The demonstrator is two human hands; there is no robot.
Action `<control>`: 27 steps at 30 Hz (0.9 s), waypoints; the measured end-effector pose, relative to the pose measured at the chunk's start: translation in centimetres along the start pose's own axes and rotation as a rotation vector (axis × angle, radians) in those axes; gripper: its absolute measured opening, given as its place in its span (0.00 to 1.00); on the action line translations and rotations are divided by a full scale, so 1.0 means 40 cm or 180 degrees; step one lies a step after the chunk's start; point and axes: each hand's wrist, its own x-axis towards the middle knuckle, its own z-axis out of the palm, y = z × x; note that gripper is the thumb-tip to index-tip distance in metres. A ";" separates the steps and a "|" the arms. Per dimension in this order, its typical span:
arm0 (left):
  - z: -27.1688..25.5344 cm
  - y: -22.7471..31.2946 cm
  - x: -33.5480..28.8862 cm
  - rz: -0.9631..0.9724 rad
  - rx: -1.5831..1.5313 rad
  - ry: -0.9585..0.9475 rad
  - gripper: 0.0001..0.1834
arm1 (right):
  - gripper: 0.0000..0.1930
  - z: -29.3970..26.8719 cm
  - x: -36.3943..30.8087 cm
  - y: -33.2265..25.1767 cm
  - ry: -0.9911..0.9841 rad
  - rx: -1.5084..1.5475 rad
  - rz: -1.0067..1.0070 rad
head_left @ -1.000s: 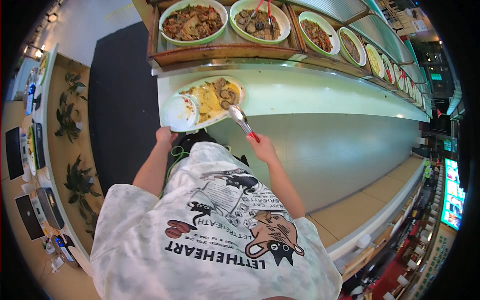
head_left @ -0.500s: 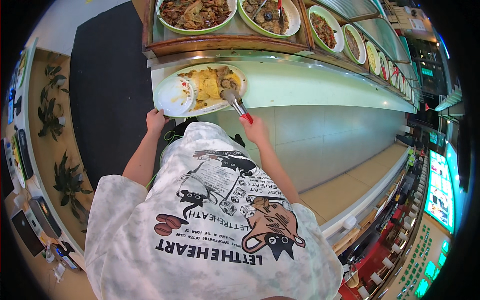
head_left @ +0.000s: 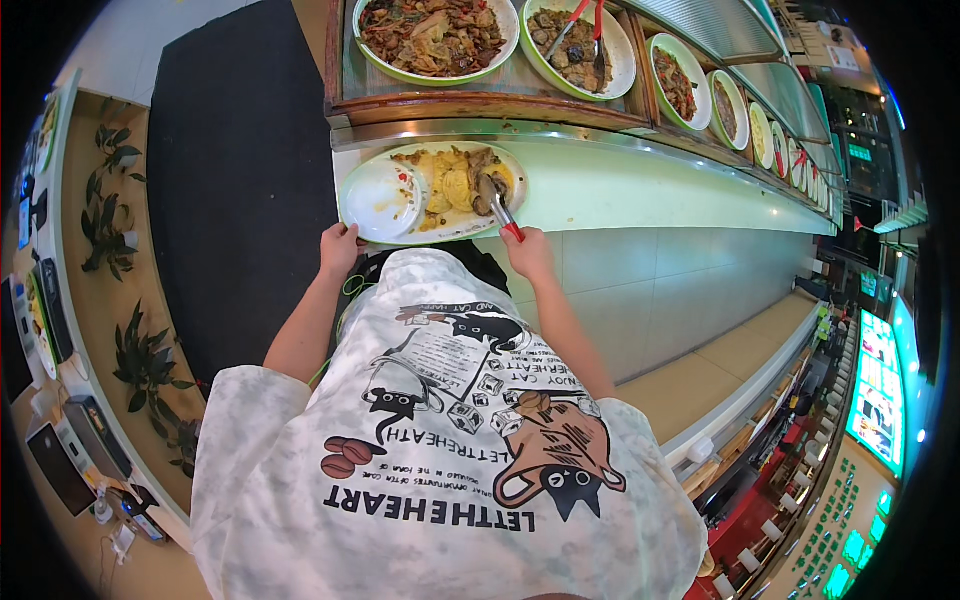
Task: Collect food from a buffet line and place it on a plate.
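Observation:
An oval white platter [head_left: 465, 230] rests on the pale counter. It carries a round white dish [head_left: 380, 205] at its left end, yellow food [head_left: 455, 188] in the middle and brown meat pieces [head_left: 482, 160] at the right. My left hand [head_left: 341, 248] grips the platter's near left rim, fingers closed. My right hand [head_left: 528, 252] is closed around the red-handled end of metal tongs [head_left: 502, 208]. The tongs' tips reach into the brown food at the platter's right; whether they pinch a piece cannot be made out.
Beyond the counter [head_left: 640, 195], a raised wooden-edged shelf [head_left: 500, 110] bears a row of bowls, including a stir-fry bowl [head_left: 435, 35] and one with red-handled utensils [head_left: 580, 55]. Potted plants [head_left: 145, 350] line the left side. A dark mat [head_left: 240, 130] lies on the floor there.
The view has shifted, so the scene sits farther right and lower. My right hand and the tongs have moved slightly inward over the brown food. My left hand keeps its grip on the rim.

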 end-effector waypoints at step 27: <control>0.017 0.110 -0.248 0.0326 0.0627 0.0165 0.11 | 0.22 -0.523 0.099 -0.091 0.0695 0.1822 -0.0024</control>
